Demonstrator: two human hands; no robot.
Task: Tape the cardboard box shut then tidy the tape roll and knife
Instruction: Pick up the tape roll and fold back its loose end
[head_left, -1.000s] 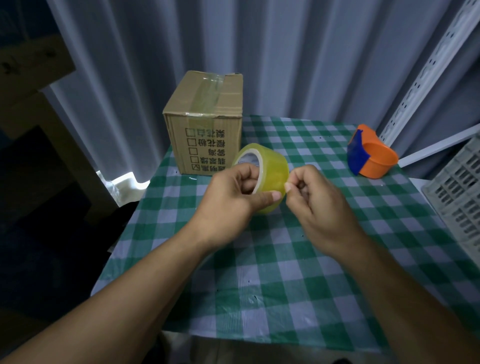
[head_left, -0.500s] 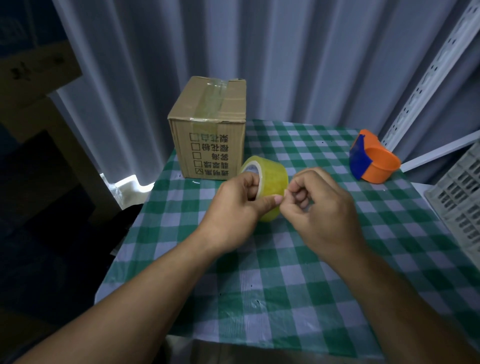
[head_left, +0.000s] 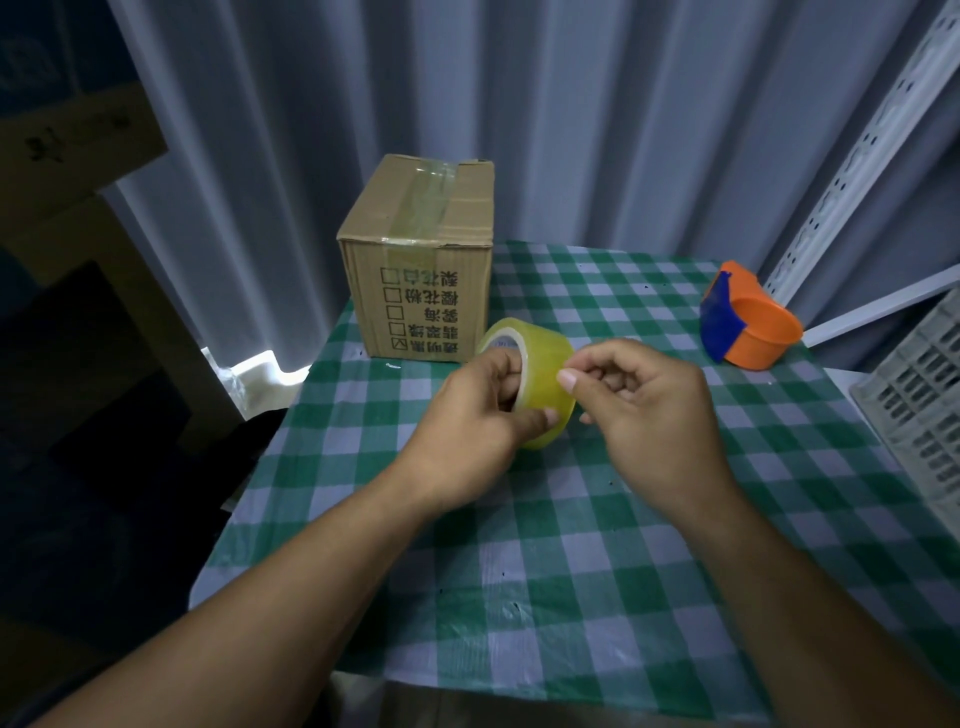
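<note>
Logged tape roll (head_left: 540, 374), yellowish and clear, held up off the green-checked table (head_left: 571, 571), a little toward 12 o'clock from the cloth's middle, open core turned to 9 o'clock. Noted left hand (head_left: 467, 421) clamped on it: fingers curled into the core, thumb pressed on the outer face at the roll's 6 o'clock. Noted right hand (head_left: 654, 410) at the roll's 3 o'clock side, thumb and forefinger pinched together against the outer face, remaining fingers curled in; could not tell whether a loose tape end sat between the tips. Recorded cardboard box (head_left: 421, 260) standing at 11 o'clock on the table, just behind the roll and apart from both hands, flaps down, a clear tape strip along the top seam and over onto the near face, print on that face upside down. Recorded an orange and blue plastic tool (head_left: 748, 322) at 2 o'clock, well apart from the roll. Marked a white slotted crate (head_left: 924, 395) at 3 o'clock off the table edge, pale curtain (head_left: 571, 104) behind at 12 o'clock.
</note>
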